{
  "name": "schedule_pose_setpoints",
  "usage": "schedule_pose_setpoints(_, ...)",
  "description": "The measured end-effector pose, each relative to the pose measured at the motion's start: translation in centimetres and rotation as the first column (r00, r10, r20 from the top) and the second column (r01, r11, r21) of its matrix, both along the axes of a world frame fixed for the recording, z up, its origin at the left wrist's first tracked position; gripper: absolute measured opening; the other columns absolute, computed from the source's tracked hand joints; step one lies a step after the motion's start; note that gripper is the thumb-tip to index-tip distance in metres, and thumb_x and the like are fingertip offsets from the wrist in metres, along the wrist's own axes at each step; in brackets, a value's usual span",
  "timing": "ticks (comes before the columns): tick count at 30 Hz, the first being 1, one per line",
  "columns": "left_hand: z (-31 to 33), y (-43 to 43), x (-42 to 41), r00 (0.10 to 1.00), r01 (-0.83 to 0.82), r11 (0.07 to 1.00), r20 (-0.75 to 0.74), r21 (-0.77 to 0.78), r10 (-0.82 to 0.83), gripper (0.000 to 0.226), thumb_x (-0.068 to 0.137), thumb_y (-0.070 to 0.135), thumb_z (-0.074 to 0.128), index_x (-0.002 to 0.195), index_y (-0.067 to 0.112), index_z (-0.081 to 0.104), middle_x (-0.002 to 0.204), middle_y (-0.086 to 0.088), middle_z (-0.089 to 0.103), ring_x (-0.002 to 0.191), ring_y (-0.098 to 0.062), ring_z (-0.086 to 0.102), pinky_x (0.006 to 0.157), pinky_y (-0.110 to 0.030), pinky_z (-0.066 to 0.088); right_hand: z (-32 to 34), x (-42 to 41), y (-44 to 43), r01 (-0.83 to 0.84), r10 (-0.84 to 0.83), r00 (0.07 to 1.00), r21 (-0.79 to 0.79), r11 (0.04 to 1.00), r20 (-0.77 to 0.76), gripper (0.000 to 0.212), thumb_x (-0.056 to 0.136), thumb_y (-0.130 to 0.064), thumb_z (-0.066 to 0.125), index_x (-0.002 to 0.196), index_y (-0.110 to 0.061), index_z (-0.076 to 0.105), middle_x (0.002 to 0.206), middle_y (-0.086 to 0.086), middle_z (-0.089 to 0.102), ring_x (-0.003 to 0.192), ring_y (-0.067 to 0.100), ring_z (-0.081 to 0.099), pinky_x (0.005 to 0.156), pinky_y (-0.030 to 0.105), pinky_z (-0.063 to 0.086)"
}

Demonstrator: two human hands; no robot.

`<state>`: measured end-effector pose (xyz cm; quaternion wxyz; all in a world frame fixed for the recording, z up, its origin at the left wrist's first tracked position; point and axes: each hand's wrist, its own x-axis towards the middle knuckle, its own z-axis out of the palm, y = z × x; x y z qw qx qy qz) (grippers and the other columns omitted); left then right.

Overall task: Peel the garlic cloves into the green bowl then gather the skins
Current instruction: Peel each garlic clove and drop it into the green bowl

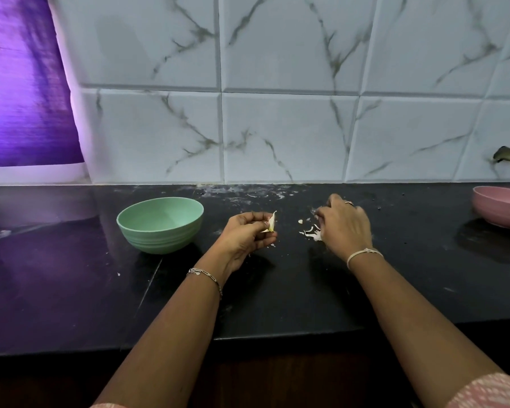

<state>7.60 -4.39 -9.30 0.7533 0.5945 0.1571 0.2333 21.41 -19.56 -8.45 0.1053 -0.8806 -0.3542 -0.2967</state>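
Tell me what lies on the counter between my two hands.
In the head view, a few white skins lie close by the right hand; the rest of the counter toward the left hand, which pinches a clove, is bare.

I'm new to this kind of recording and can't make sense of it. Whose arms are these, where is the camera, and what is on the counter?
There is no machine here. A person is working with bare hands, and the single picture comes from a wide-angle camera worn on their head, looking forward and down. That is why both forearms reach in from the bottom. The left hand pinches a garlic clove. The right hand rests, fingers curled, on a small scatter of white garlic skins; whether it grips any of them cannot be told. On the black counter, a green bowl stands to the left of the hands, and a pink bowl sits at the far right edge.
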Motion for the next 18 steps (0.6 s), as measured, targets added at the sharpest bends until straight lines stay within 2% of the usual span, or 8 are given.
schedule_pose_setpoints(2, 0.1, 0.0, 0.1, 1.0, 0.002, 0.999, 0.006, -0.036, -0.002, 0.015, 0.093, -0.005, 0.055, 0.098, 0.002, 0.067, 0.091, -0.014, 0.067, 0.074, -0.019, 0.069, 0.069, -0.025, 0.059, 0.2, 0.4, -0.6, 0.031, -0.031, 0.999, 0.003, 1.0, -0.016, 0.018, 0.093, -0.032, 0.059, 0.1, -0.022, 0.072, 0.107, -0.001, 0.055, 0.097, 0.022, 0.059, 0.076, 0.032, 0.037)
schedule_pose_setpoints(4, 0.2, 0.1, 0.1, 1.0, -0.002, 0.997, 0.021, -0.073, 0.004, 0.014, 0.091, -0.006, 0.057, 0.097, 0.001, 0.068, 0.09, -0.013, 0.068, 0.074, -0.019, 0.068, 0.066, -0.024, 0.059, 0.3, 0.4, -0.8, 0.035, -0.03, 0.997, 0.075, 0.997, -0.066, 0.013, 0.087, -0.032, 0.067, 0.091, -0.021, 0.071, 0.102, -0.001, 0.056, 0.093, 0.022, 0.06, 0.072, 0.03, 0.036)
schedule_pose_setpoints(8, 0.2, 0.1, 0.0, 0.999, -0.022, 0.994, 0.027, -0.107, 0.025, 0.015, 0.088, -0.006, 0.06, 0.101, -0.002, 0.067, 0.095, -0.017, 0.068, 0.073, -0.019, 0.069, 0.061, -0.021, 0.057, -0.1, 0.7, -0.7, 0.009, 0.036, 0.984, 0.251, 0.968, -0.174, 0.012, 0.083, -0.013, 0.069, 0.079, -0.02, 0.06, 0.091, -0.002, 0.059, 0.087, 0.024, 0.059, 0.065, 0.03, 0.04)
schedule_pose_setpoints(11, 0.3, 0.1, 0.0, 0.998, -0.049, 0.991, 0.036, -0.121, 0.053, 0.013, 0.087, -0.01, 0.059, 0.093, -0.001, 0.066, 0.093, -0.017, 0.067, 0.076, -0.023, 0.067, 0.061, -0.021, 0.058, -0.5, 1.3, -0.7, -0.05, 0.122, 0.968, 0.311, 0.949, -0.217, 0.02, 0.091, -0.006, 0.054, 0.1, -0.02, 0.066, 0.098, 0.0, 0.07, 0.095, 0.028, 0.064, 0.075, 0.037, 0.05)
schedule_pose_setpoints(14, 0.3, 0.1, -0.1, 0.997, -0.061, 0.99, 0.044, -0.125, 0.067, 0.013, 0.087, -0.012, 0.058, 0.09, -0.002, 0.066, 0.088, -0.016, 0.067, 0.076, -0.024, 0.065, 0.062, -0.021, 0.059, -0.4, 0.7, -0.5, -0.091, 0.178, 0.955, 0.337, 0.937, -0.236, 0.03, 0.102, -0.024, 0.041, 0.128, -0.024, 0.056, 0.095, 0.001, 0.073, 0.095, 0.028, 0.066, 0.077, 0.038, 0.051)
schedule_pose_setpoints(16, 0.3, 0.1, -0.1, 0.997, -0.062, 0.991, 0.036, -0.121, 0.067, 0.012, 0.087, -0.011, 0.057, 0.091, -0.003, 0.066, 0.087, -0.015, 0.067, 0.077, -0.023, 0.065, 0.063, -0.02, 0.059, -0.1, -0.4, -0.1, -0.175, 0.241, 0.957, 0.339, 0.924, -0.162, 0.032, 0.102, -0.035, 0.041, 0.13, -0.026, 0.054, 0.097, -0.002, 0.073, 0.095, 0.026, 0.066, 0.076, 0.037, 0.05)
schedule_pose_setpoints(18, 0.4, 0.0, -0.1, 0.998, -0.056, 0.991, 0.034, -0.122, 0.061, 0.012, 0.087, -0.011, 0.057, 0.091, -0.004, 0.067, 0.085, -0.015, 0.068, 0.076, -0.022, 0.064, 0.064, -0.02, 0.058, 0.1, -2.1, 0.6, -0.344, 0.391, 0.913, 0.298, 0.891, -0.114, 0.032, 0.1, -0.036, 0.048, 0.129, -0.028, 0.056, 0.106, -0.008, 0.07, 0.096, 0.019, 0.065, 0.078, 0.036, 0.053)
